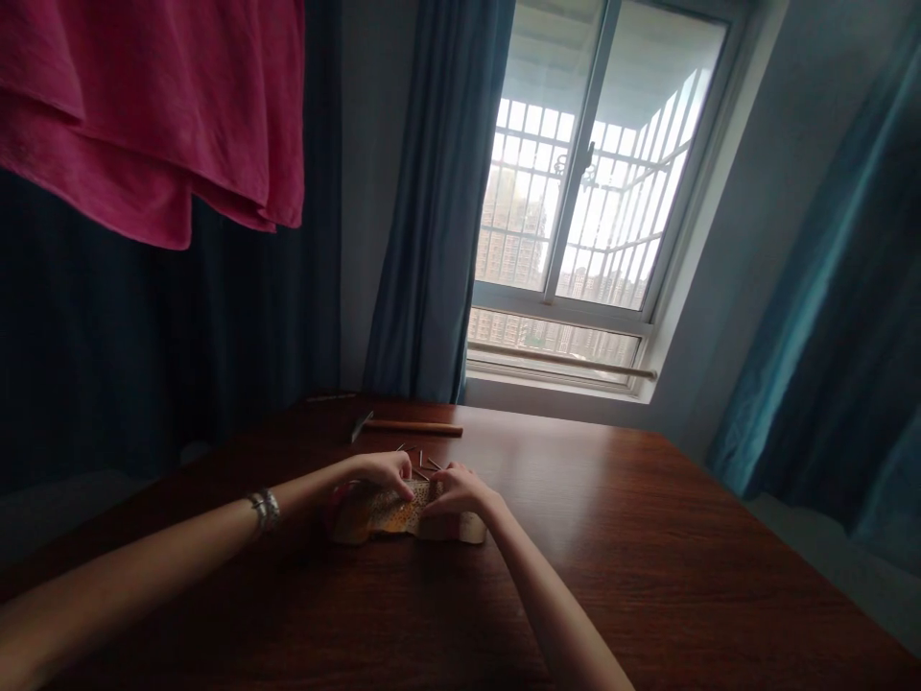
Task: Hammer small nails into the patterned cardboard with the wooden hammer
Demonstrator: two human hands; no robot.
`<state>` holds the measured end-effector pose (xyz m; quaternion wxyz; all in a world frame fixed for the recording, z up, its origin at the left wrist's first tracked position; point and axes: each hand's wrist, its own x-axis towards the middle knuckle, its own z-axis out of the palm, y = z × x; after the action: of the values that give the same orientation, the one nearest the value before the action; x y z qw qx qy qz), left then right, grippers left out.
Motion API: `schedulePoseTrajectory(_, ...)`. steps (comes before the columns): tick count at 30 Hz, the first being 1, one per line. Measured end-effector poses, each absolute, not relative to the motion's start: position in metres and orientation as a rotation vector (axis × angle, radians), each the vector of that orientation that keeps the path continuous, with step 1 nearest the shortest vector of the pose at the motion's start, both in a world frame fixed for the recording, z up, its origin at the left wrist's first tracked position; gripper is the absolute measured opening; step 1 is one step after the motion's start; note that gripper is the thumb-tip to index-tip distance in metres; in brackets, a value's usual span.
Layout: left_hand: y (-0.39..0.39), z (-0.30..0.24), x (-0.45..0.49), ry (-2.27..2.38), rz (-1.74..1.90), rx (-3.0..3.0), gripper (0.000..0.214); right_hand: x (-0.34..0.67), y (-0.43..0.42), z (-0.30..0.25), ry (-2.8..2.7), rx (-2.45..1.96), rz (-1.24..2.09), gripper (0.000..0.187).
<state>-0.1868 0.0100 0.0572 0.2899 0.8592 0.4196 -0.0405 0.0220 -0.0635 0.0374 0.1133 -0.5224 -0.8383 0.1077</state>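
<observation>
Speckled tan piece [392, 518] beneath fingers [446, 500]

Daylight glares nearly white through the window [576, 187]; below it, a pale sheen lies on the surface [565, 489]; far left of it, the dark curtain [237, 326] sinks into shadow; fine detail looks soft.

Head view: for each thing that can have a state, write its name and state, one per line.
Left hand: fingers curled, grip unclear
Right hand: fingers bent, grip unclear
Speckled piece: lying on the table
Nails: loose, scattered
Hammer: lying down, unheld
Pink cloth: hanging
Window: looks shut
Middle curtain: drawn aside
</observation>
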Motion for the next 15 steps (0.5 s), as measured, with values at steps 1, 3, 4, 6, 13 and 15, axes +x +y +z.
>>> schedulePoseTrajectory(1,0.008,0.058,-0.187,1.107,-0.100,2.286,0.052,0.021,-0.063,0.038,-2.446,-1.532,0.331,0.051)
schedulePoseTrajectory(3,0.004,0.058,-0.187,1.089,-0.051,2.278,0.051,0.020,-0.065,0.039,-2.422,-1.519,0.325,0.048)
schedulePoseTrajectory(4,0.001,0.057,-0.186,1.077,-0.020,2.274,0.050,0.020,-0.067,0.039,-2.407,-1.509,0.322,0.047)
schedulePoseTrajectory(6,-0.003,0.054,-0.181,1.056,0.041,2.263,0.048,0.025,-0.072,0.039,-2.369,-1.483,0.317,0.043)
schedulePoseTrajectory(13,-0.011,0.039,-0.131,0.965,0.262,2.220,0.048,0.078,-0.087,0.038,-2.215,-1.434,0.368,0.026)
schedulePoseTrajectory(15,-0.010,0.035,-0.110,0.920,0.280,2.169,0.049,0.101,-0.089,0.036,-2.173,-1.441,0.400,0.024)
